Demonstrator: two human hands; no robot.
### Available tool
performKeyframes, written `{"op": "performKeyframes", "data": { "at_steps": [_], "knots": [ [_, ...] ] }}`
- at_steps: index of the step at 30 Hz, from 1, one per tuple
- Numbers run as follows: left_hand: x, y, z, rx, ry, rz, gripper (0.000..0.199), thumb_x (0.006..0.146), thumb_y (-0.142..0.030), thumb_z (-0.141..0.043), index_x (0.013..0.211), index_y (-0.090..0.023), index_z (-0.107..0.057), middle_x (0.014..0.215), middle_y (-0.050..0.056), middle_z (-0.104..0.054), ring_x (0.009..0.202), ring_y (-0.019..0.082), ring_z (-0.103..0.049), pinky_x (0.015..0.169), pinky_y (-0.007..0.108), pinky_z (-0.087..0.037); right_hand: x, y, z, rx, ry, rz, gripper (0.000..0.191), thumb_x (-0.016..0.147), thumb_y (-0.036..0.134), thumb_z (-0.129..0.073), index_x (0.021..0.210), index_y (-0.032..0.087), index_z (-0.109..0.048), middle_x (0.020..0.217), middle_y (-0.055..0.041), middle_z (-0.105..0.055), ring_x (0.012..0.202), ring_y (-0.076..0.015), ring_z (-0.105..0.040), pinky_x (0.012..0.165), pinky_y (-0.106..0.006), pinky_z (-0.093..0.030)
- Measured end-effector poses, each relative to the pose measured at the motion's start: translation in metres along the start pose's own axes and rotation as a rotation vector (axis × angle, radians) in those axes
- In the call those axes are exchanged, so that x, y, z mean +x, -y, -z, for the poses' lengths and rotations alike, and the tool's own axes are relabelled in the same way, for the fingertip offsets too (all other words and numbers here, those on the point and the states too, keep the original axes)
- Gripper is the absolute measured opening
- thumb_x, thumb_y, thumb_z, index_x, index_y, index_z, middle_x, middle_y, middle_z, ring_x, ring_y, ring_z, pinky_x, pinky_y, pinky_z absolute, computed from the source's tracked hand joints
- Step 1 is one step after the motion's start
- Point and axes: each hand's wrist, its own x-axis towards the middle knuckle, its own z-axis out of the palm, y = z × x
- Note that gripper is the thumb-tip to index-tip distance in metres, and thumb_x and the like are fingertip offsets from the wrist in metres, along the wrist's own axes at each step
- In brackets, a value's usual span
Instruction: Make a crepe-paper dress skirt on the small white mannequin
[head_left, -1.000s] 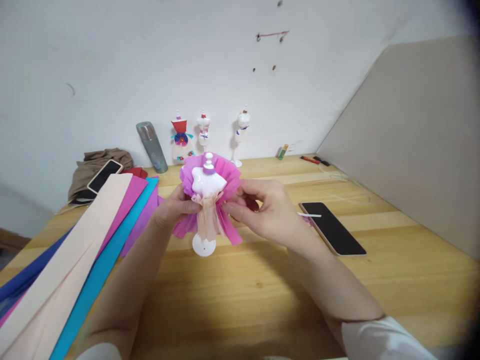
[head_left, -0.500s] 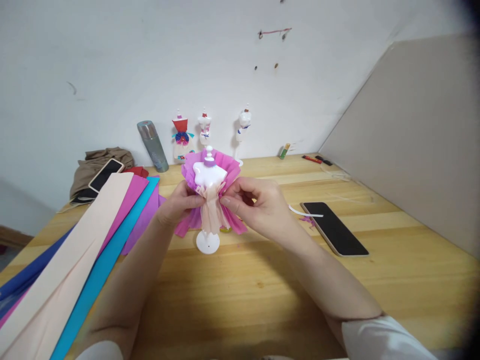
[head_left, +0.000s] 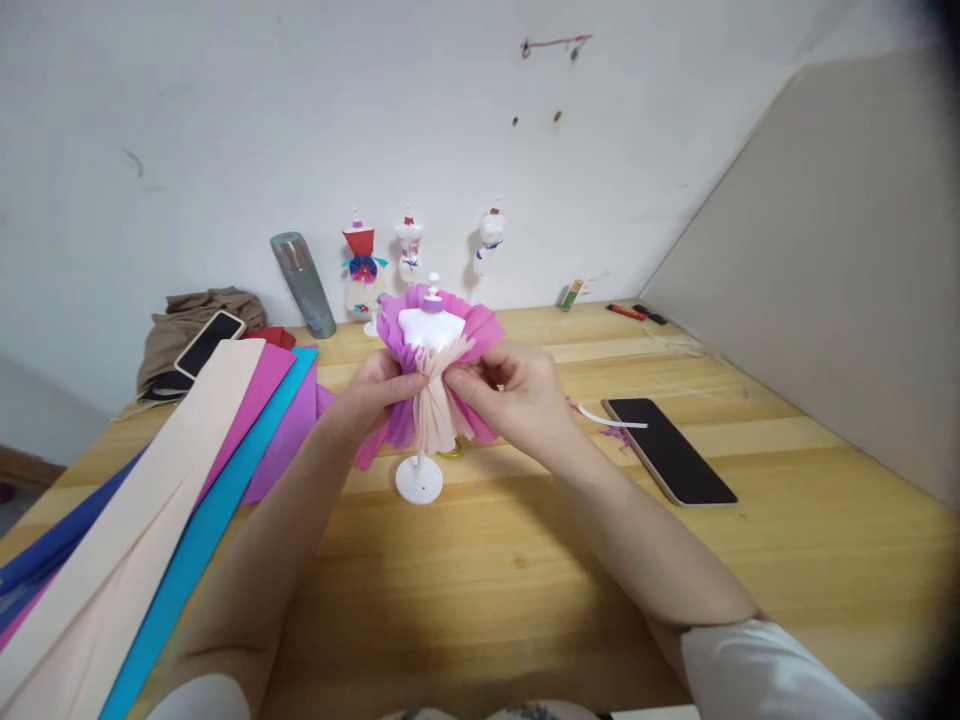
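Note:
A small white dress form (head_left: 433,328) with a purple neck band stands tilted on its round base (head_left: 419,480). Gathered pink and purple crepe paper (head_left: 480,330) fans around its body, and a pale peach crepe strip (head_left: 437,415) is bunched at the waist in front. My left hand (head_left: 379,393) pinches the gathers at the left of the waist, thumb in front. From the other side, my right hand (head_left: 512,390) pinches the paper, thumb and fingers together. Its fingertips behind the paper are partly hidden.
Long crepe strips (head_left: 187,440) lie at left, near a phone (head_left: 210,343), brown cloth (head_left: 199,310) and a flask (head_left: 304,285). Several dressed forms (head_left: 364,255) stand by the wall. At right lies a black phone (head_left: 670,450) with a white strip (head_left: 611,422) across it; a glue stick (head_left: 571,295) stands behind.
The dress form has shifted slightly right and turned a little. Its paper is pressed tighter at the waist, and the pink part at right is folded forward. Both hands moved along with it.

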Motion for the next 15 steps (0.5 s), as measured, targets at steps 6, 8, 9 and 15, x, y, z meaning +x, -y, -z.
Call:
{"op": "performKeyframes", "data": {
  "at_steps": [6,8,9,15],
  "knots": [
    [0.003,0.0,0.0,0.004,-0.077,-0.053,0.042,0.063,-0.038,-0.089,0.094,-0.016,-0.07,0.09,0.008,-0.077,0.104,0.033,-0.072,0.094,0.043,-0.057,0.001,0.004,0.003,-0.024,0.032,0.022,0.009,0.077,0.025,-0.061,0.072,0.018,-0.064,0.057,0.0032,-0.056,0.051,-0.009,-0.046,0.049,-0.024,-0.034],
    [0.003,0.0,-0.002,0.009,-0.096,-0.058,0.04,0.064,-0.039,-0.089,0.091,-0.015,-0.07,0.087,0.008,-0.077,0.102,0.032,-0.073,0.092,0.043,-0.058,0.001,0.002,0.001,-0.048,0.022,0.041,0.01,0.078,0.025,-0.061,0.072,0.018,-0.063,0.057,0.0034,-0.055,0.05,-0.0083,-0.044,0.049,-0.024,-0.032],
    [0.003,0.001,-0.004,0.014,-0.1,-0.049,0.04,0.064,-0.038,-0.088,0.091,-0.015,-0.07,0.087,0.008,-0.077,0.101,0.032,-0.073,0.092,0.043,-0.058,0.001,0.001,0.0,-0.056,0.011,0.048,0.012,0.078,0.026,-0.062,0.07,0.018,-0.062,0.056,0.0035,-0.054,0.049,-0.0082,-0.043,0.048,-0.024,-0.032],
    [0.004,0.005,-0.01,0.018,-0.105,-0.016,0.04,0.068,-0.037,-0.085,0.097,-0.014,-0.069,0.093,0.009,-0.077,0.102,0.032,-0.073,0.09,0.042,-0.057,0.005,-0.006,-0.005,-0.063,-0.054,0.047,0.018,0.078,0.029,-0.061,0.064,0.019,-0.055,0.057,0.0033,-0.052,0.052,-0.009,-0.044,0.051,-0.025,-0.033]
  ]
}}
